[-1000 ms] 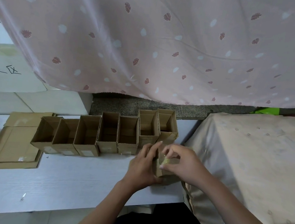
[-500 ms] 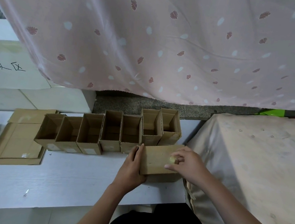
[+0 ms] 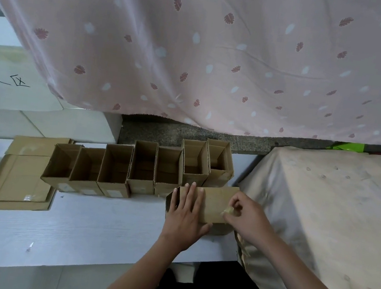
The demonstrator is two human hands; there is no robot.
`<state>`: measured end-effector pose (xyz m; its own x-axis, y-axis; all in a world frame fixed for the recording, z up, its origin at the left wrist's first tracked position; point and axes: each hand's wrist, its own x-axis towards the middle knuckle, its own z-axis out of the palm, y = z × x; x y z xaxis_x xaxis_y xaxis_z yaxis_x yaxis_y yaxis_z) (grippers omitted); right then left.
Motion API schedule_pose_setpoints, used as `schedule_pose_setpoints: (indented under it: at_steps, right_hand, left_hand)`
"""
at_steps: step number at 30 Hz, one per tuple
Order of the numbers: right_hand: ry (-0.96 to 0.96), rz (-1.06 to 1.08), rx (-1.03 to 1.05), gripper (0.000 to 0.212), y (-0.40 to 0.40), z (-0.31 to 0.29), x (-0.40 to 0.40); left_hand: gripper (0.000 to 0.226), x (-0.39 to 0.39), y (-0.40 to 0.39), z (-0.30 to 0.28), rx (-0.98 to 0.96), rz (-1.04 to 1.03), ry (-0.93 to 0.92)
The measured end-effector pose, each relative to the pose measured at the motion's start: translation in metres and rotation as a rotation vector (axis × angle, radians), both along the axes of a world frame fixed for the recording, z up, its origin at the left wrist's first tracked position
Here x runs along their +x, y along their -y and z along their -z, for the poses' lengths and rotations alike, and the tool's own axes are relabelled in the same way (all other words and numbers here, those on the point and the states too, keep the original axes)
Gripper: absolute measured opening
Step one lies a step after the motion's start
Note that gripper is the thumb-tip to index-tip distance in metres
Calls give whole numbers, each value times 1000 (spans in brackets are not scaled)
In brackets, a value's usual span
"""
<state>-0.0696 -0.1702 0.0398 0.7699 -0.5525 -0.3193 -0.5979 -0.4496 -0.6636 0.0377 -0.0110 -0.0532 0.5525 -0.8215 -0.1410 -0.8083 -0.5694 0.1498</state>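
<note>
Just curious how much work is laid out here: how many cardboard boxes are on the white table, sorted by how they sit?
Open boxes standing in a row: 7
Box lying on its side, pressed by the left hand, with the right hand pinching a yellowish scrap at it: 1
Total: 8

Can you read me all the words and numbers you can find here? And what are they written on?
"收区": handwritten in black on the white sheet at the far left; the sign before it is cut off by the picture's edge.
White stickers on the fronts of the open boxes: too blurred to read.
Box lying on its side: no writing shows.
</note>
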Motion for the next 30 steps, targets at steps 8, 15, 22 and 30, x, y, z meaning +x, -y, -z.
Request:
schedule_pose_setpoints:
  at_steps: [8,15,22,30]
  right_hand:
    - [159,18,-74,24,7,-16,0]
    - [92,-78,-155,32,14,-19,-3]
    - [49,-163,64,44,11,-18,-17]
    - [-48,-349,90,50,-39,8,-15]
  left_hand:
    - [93,-4,-3,2,10,-2,16]
    - [93,-14,1,-9,58,-69,4]
    - [84,-26,1,-32,79,-198,-10]
    - [75,-48,-54,-42,47,-549,-45]
